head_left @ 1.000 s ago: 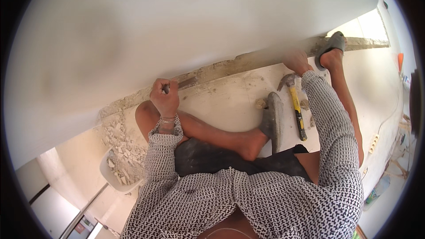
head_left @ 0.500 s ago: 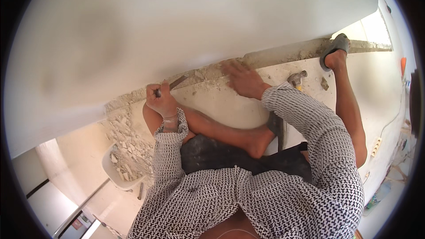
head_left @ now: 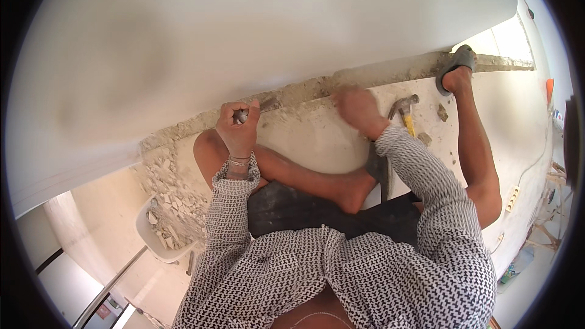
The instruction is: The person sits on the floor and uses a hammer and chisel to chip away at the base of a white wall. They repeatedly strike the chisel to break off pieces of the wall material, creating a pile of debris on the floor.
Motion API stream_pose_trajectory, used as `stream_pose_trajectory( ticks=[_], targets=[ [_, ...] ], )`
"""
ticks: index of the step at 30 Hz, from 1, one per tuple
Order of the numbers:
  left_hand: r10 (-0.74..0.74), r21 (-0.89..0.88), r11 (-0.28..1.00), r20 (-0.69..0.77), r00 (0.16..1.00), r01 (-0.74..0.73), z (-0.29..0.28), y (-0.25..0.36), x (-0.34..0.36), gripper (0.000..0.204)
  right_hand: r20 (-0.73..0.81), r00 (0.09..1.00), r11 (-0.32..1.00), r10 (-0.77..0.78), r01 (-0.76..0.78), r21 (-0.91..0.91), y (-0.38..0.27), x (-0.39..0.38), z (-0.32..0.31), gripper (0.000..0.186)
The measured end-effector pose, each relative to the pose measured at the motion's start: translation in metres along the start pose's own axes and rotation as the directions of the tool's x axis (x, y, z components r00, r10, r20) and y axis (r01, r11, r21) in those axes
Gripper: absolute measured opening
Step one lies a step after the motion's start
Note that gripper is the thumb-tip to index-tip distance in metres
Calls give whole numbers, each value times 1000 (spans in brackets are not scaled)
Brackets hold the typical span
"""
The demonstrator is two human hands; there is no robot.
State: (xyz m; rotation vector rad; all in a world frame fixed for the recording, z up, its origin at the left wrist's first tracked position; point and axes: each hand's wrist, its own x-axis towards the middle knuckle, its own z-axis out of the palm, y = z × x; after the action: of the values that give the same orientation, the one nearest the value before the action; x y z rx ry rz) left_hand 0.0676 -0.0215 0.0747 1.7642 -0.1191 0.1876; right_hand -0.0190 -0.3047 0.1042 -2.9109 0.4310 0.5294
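Note:
My left hand (head_left: 237, 128) is closed around a metal chisel (head_left: 269, 104), whose flat end points to the right along the rough, broken strip (head_left: 311, 88) at the wall's foot. My right hand (head_left: 361, 111) hovers by the same strip, farther right; its fingers are smeared by motion, and no tool shows in it. Just right of that hand lies a claw hammer (head_left: 407, 113) with a yellow handle, partly hidden behind my right sleeve.
At lower left stands a white tub (head_left: 144, 222) holding broken chunks, beside a heap of rubble (head_left: 177, 186). A bar-like tool (head_left: 191, 262) lies near it. Loose lumps (head_left: 442, 112) lie by my sandalled foot (head_left: 456, 72). A power strip (head_left: 513, 198) is at right.
My left hand has moved right and slightly up with the chisel. The right hand has shifted right and down, away from the strip. More of the hammer's handle shows.

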Motion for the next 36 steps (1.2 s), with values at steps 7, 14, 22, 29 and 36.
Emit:
stream_pose_trajectory(
  ticks=[7, 14, 22, 29, 36],
  targets=[
    [-9, 213, 976, 200, 980, -35, 24, -4, 7, 24, -194, 823, 844, 534, -503, 187, 109, -83, -39, 42],
    [-186, 81, 982, 377, 907, 168, 34, 3, 1, 16, -37, 768, 758, 639, -620, 203, 145, -154, 35, 47],
    [12, 135, 988, 396, 918, -71, 38, -11, 3, 18, -78, 797, 780, 599, -560, 280, 156, -156, 32, 36],
    [41, 56, 996, 439, 898, -73, 38, -2, -6, 13, -258, 777, 803, 575, -475, 360, 156, -158, 35, 34],
    [-6, -11, 1000, 393, 919, 11, 56, 11, -4, 11, 230, 715, 65, 660, -359, 931, 137, -152, -29, 22]
  ],
)
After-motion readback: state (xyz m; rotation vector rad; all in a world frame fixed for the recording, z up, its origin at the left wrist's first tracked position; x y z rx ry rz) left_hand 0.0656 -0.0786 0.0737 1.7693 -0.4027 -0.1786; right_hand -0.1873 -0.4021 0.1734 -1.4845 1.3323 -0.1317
